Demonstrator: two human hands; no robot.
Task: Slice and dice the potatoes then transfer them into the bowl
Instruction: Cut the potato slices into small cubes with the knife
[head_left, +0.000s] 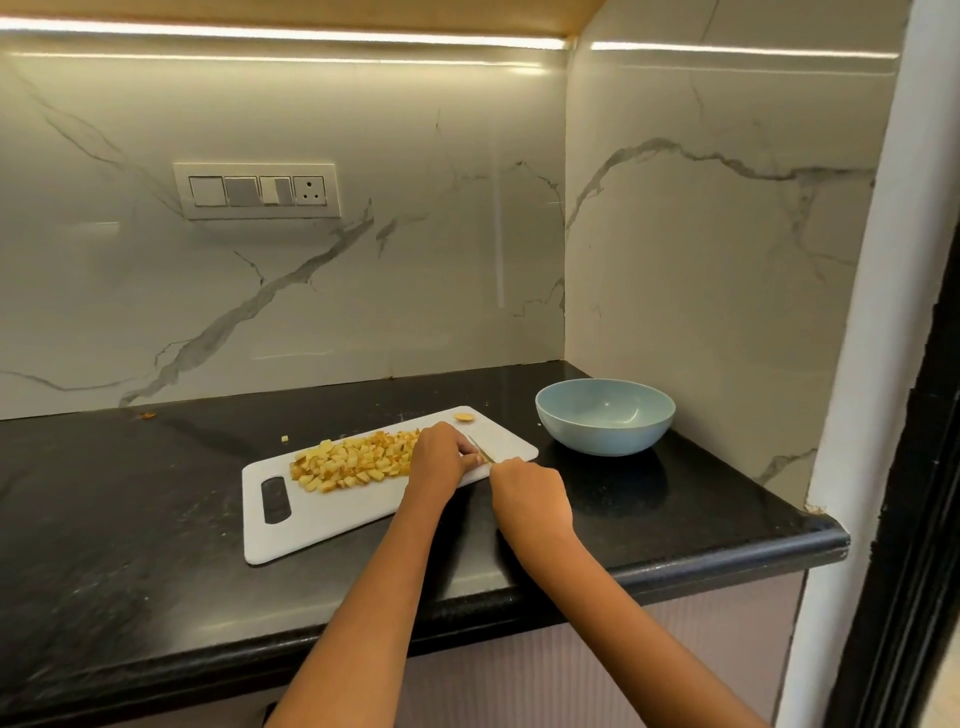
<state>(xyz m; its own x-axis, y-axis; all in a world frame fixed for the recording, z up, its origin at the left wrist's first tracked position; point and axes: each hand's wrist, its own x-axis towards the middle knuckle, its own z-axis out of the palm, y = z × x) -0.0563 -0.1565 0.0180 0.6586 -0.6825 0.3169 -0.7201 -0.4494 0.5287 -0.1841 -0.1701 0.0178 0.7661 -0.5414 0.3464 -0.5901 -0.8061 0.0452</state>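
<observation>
On the white cutting board (332, 525), in the head view, a heap of diced potato (353, 460) lies spread across the middle — most of the cutting looks done. The left hand (441, 457) is curled down at the heap's right end, apparently steadying a last bit of potato, though what its fingers pin is hidden beneath them. The right hand (527, 493) is closed round the handle of a knife (482, 450), whose blade points away toward the board's far corner, just beside the left fingers. One end piece (464, 417) sits alone near that corner, and a stray cube (284, 439) lies off the board on the black counter (130, 519).

The blue bowl (605, 415) stands empty, close beyond the board's right end, so the whole transfer is left, by my reading. The bowl sits tucked near the marble wall corner; the counter's rounded front edge runs close under the forearms, with bare counter left of the board.
</observation>
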